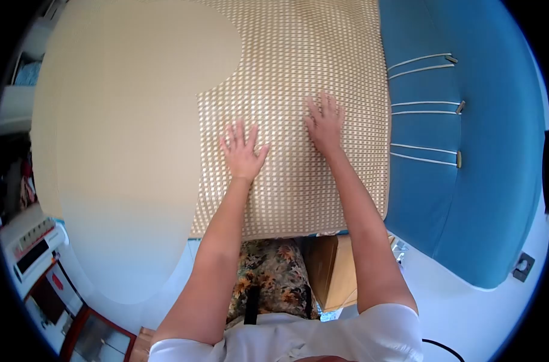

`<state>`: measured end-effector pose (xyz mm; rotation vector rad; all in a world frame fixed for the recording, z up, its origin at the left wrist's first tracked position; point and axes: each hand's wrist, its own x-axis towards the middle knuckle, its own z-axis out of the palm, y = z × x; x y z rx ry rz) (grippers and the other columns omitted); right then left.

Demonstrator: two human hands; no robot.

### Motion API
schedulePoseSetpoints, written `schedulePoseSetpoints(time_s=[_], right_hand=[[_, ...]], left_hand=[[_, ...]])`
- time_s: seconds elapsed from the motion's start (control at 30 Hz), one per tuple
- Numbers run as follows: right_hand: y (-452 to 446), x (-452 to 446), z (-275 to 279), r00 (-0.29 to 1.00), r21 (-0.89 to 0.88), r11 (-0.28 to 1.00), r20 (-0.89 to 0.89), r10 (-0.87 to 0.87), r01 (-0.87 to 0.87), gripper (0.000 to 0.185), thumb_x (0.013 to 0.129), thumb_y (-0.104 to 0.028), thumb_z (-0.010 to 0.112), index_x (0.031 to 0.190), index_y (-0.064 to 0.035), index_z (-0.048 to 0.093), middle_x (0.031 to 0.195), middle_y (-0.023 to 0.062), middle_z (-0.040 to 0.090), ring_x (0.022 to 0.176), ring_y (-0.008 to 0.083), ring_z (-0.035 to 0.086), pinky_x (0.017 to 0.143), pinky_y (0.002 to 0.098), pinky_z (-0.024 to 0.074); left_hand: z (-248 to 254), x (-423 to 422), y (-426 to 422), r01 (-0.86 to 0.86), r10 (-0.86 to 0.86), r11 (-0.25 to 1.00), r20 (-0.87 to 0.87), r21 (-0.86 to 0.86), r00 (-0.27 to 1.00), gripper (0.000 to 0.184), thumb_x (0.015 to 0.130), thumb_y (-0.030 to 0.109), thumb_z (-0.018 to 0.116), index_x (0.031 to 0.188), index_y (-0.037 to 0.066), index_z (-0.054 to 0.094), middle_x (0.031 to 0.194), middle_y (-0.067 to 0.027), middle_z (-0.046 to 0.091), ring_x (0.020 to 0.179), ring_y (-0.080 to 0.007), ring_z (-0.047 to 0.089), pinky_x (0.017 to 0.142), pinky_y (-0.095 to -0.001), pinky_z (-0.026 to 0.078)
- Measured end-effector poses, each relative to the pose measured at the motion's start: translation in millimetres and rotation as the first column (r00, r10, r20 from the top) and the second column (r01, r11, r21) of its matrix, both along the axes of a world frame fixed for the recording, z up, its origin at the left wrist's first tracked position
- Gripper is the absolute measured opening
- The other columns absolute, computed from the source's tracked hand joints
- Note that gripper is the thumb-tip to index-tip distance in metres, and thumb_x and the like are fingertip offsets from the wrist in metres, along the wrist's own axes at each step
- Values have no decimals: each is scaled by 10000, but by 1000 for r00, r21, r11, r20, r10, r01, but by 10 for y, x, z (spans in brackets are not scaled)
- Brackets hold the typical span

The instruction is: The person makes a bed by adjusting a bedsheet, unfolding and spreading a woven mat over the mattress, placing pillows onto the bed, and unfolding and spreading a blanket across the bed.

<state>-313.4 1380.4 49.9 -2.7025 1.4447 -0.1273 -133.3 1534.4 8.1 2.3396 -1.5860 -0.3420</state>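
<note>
A tan-and-cream checked bed cover [286,114], faintly rippled, reaches the blue headboard [494,139], with room beyond the spread, empty left hand [243,155] and right hand [327,128].

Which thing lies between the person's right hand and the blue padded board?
In the head view, only a bare stretch of the patterned cover lies between the right hand and the blue padded board.
</note>
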Motion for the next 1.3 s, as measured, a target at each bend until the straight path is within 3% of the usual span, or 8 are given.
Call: schedulePoseSetpoints(time_s=[0.13,0.4,0.57,0.63,0.77,0.97,1.1,1.3], right_hand=[[593,260,-203,993,89,994,103,60,-69,505,829,-291,525,1302,-153,414,1403,124,306,1297,306,253,1063,484,158],[2497,-1441,-219,956,45,971,-190,-224,236,614,826,-252,520,1371,-97,283,1440,168,192,1330,335,163,1070,477,128],[3191,-1348,323,834,345,861,-532,-149,373,698,808,-333,543,1386,-94,235,1465,156,96,1334,354,151,1042,451,245],[3072,-1314,256,854,471,796,-510,-106,380,650,826,-297,537,1375,-85,261,1430,171,209,1274,358,284,991,415,321],[2902,-586,400,828,729,644,-495,265,230,514,833,-272,541,1272,-33,421,1261,206,463,1129,361,475,931,362,390],[3518,794,318,990,686,723,-30,136,-79,454,817,-282,554,1235,-116,488,1180,194,525,1080,350,499,929,393,394],[4083,1589,725,944,473,871,-205,257,-134,557,780,-246,616,1296,-171,420,1347,153,373,1210,330,385,984,396,354],[4270,2052,360,958,471,881,-226,175,-50,629,772,-254,637,1336,-217,361,1401,137,286,1258,324,319,1013,422,322]], left_hand=[[130,527,507,63,-64,998,43,23,997,552,827,432,513,1324,220,397,1449,-99,216,1336,-323,160,1046,-549,126],[28,1591,3152,-507,437,844,325,176,839,595,844,462,479,1367,233,314,1476,-57,138,1352,-283,119,1036,-563,150],[366,1796,4324,-299,367,875,-119,382,923,608,849,450,490,1377,227,288,1474,-70,133,1304,-303,254,999,-505,289],[402,1786,4533,-230,333,747,-52,624,941,554,865,447,465,1352,209,350,1442,-93,230,1281,-311,291,991,-485,313],[657,1762,4949,-340,545,760,-259,553,798,518,870,433,457,1313,168,415,1336,-128,400,1228,-300,371,979,-411,346],[785,2195,5582,-384,636,771,-581,509,508,504,852,418,490,1222,75,504,1126,-164,577,1052,-295,541,900,-359,414],[549,2810,5995,-571,704,688,-601,448,378,486,847,398,505,1203,67,519,1107,-173,585,1016,-301,558,886,-373,424],[751,3474,5568,-473,542,817,-160,329,825,472,833,351,530,1226,92,493,1210,-142,522,1144,-306,460,933,-401,391]])
